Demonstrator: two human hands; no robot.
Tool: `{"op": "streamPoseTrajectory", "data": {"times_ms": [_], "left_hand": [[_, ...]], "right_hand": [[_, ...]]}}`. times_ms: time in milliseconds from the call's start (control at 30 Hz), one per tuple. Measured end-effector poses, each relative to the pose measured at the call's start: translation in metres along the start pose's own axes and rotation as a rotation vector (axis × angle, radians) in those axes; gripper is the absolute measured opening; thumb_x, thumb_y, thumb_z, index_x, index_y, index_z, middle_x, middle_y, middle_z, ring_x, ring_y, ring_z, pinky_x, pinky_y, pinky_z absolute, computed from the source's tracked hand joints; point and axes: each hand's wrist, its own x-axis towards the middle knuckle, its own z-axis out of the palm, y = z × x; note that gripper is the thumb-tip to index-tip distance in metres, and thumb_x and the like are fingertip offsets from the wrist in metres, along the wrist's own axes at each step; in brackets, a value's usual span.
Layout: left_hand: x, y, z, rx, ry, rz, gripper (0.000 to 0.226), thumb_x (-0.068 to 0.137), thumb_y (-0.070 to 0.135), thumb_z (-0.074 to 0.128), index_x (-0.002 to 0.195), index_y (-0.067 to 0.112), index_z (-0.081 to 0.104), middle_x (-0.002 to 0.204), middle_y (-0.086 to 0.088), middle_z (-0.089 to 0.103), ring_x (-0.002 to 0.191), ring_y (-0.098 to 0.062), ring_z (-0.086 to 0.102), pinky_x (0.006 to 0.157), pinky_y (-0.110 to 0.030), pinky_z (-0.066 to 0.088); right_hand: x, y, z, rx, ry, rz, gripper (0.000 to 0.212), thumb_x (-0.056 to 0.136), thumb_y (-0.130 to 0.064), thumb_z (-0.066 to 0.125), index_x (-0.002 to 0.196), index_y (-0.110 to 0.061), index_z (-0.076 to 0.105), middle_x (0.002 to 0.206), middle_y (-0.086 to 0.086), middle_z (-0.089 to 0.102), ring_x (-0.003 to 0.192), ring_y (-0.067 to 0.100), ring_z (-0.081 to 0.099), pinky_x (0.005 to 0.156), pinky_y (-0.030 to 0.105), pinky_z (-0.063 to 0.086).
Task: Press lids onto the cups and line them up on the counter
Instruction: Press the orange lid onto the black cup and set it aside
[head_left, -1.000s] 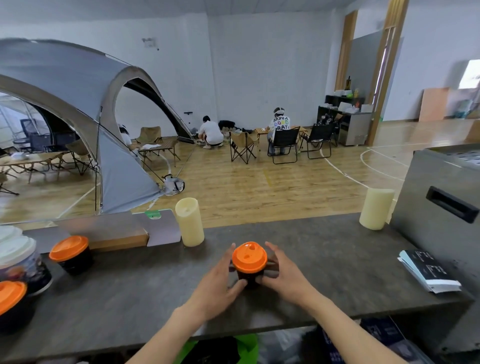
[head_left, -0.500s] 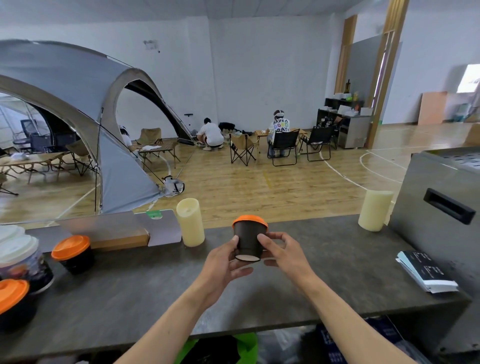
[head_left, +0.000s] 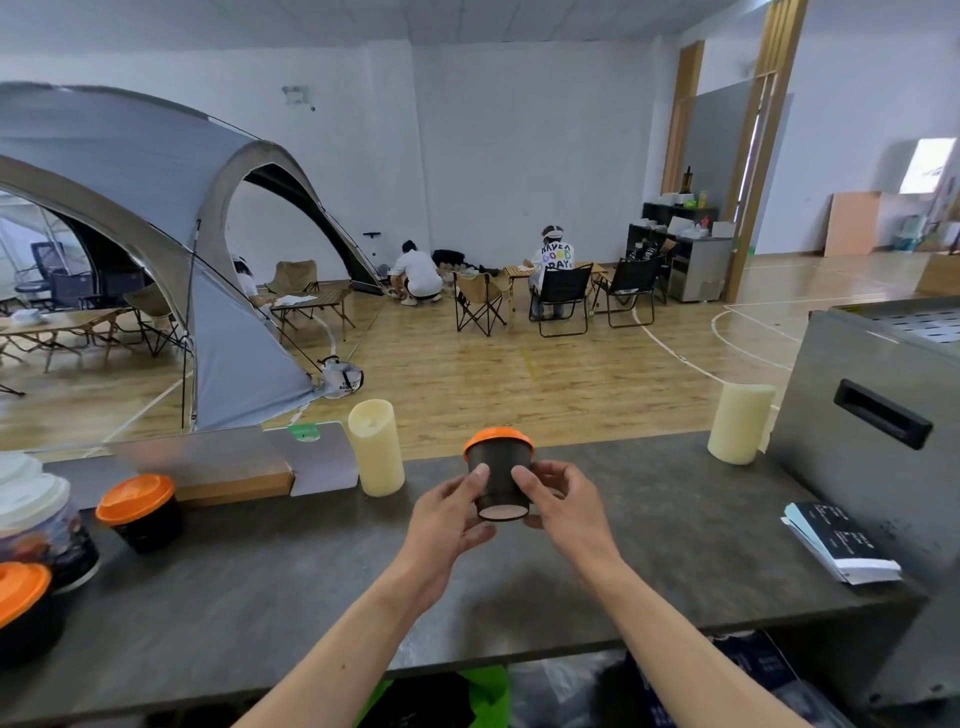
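Orange-lidded black cup (head_left: 498, 480), pinched between the curled fingers of the left hand (head_left: 449, 512) and right hand (head_left: 563, 506), hangs at centre frame above the grey counter (head_left: 675, 519), base tipped toward the camera, with 1 lidded cup (head_left: 140, 512) standing well apart at left, on the left hand's side.

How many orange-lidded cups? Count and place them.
3: held cup in left hand and right hand; second cup left on the counter; third cup cropped at left edge. Others may be hidden.
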Motion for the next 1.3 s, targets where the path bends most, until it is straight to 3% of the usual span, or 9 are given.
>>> {"op": "streamPoseTrajectory", "data": {"times_ms": [133,267,467,567,667,833,1000,1133,1300], "left_hand": [[0.001,0.0,-0.001,-0.024,0.089,0.001,0.028,0.104,0.026,0.057,0.127,0.01,0.061,0.112,-0.013,0.075,0.103,-0.024,0.073,0.094,-0.047,0.058],[-0.001,0.0,-0.001,0.03,0.118,0.043,0.027,0.101,0.031,0.062,0.121,0.014,0.069,0.11,-0.006,0.077,0.109,-0.018,0.071,0.093,-0.041,0.055],[-0.004,0.002,-0.001,0.017,0.129,0.066,0.032,0.094,0.038,0.07,0.119,0.017,0.069,0.107,-0.004,0.078,0.105,-0.022,0.072,0.097,-0.045,0.056],[-0.005,0.004,0.002,-0.042,0.145,0.054,0.024,0.101,0.03,0.061,0.121,0.017,0.065,0.111,-0.004,0.077,0.102,-0.025,0.074,0.095,-0.045,0.058],[-0.005,0.004,0.001,-0.033,0.162,0.08,0.023,0.104,0.022,0.057,0.125,0.014,0.063,0.113,-0.006,0.076,0.106,-0.022,0.073,0.096,-0.044,0.057],[-0.008,0.002,-0.003,-0.049,0.15,0.112,0.03,0.094,0.024,0.072,0.12,0.01,0.068,0.113,-0.01,0.076,0.107,-0.021,0.072,0.095,-0.039,0.058],[-0.012,0.004,-0.003,0.033,0.155,0.101,0.047,0.08,0.034,0.085,0.119,0.017,0.065,0.109,-0.001,0.078,0.102,-0.015,0.074,0.093,-0.046,0.059],[-0.015,0.004,0.0,0.016,0.146,0.104,0.054,0.077,0.033,0.087,0.118,0.012,0.06,0.108,-0.006,0.077,0.098,-0.02,0.076,0.09,-0.047,0.06],[-0.013,0.002,0.0,-0.027,0.164,0.122,0.026,0.098,0.028,0.067,0.114,0.008,0.064,0.108,-0.01,0.077,0.1,-0.022,0.075,0.084,-0.04,0.06]], "right_hand": [[-0.003,0.0,-0.002,-0.005,-0.023,-0.039,0.038,0.093,-0.037,0.071,0.123,-0.016,0.06,0.117,-0.002,0.068,0.098,0.01,0.071,0.074,0.026,0.06],[-0.003,-0.002,-0.002,0.007,-0.041,-0.035,0.023,0.097,-0.035,0.064,0.115,-0.021,0.062,0.112,0.0,0.072,0.099,0.008,0.07,0.08,0.031,0.061],[-0.007,-0.005,-0.001,-0.045,-0.013,-0.049,0.048,0.085,-0.058,0.07,0.116,-0.023,0.064,0.11,-0.009,0.07,0.101,0.007,0.068,0.081,0.034,0.061],[-0.008,-0.005,-0.001,-0.001,0.003,-0.059,0.042,0.089,-0.049,0.071,0.118,-0.02,0.063,0.111,-0.005,0.069,0.1,0.009,0.069,0.074,0.028,0.061],[-0.006,-0.005,-0.001,0.011,-0.002,-0.066,0.022,0.095,-0.038,0.067,0.111,-0.022,0.065,0.11,0.0,0.072,0.097,0.011,0.07,0.072,0.026,0.059],[-0.004,-0.005,0.002,0.047,0.022,-0.065,0.01,0.1,-0.027,0.06,0.106,-0.023,0.068,0.106,0.0,0.074,0.099,0.015,0.071,0.071,0.028,0.059],[-0.01,-0.008,0.001,0.049,0.004,-0.049,0.022,0.099,-0.042,0.058,0.111,-0.023,0.064,0.103,-0.003,0.074,0.093,0.009,0.071,0.078,0.033,0.06],[-0.015,-0.008,0.0,-0.007,-0.015,-0.063,0.038,0.089,-0.052,0.069,0.114,-0.024,0.064,0.102,-0.005,0.074,0.092,0.004,0.071,0.078,0.031,0.061],[-0.012,-0.008,-0.002,-0.035,0.024,-0.08,0.023,0.096,-0.042,0.064,0.113,-0.026,0.068,0.103,-0.007,0.073,0.094,0.007,0.069,0.076,0.033,0.061]]}}
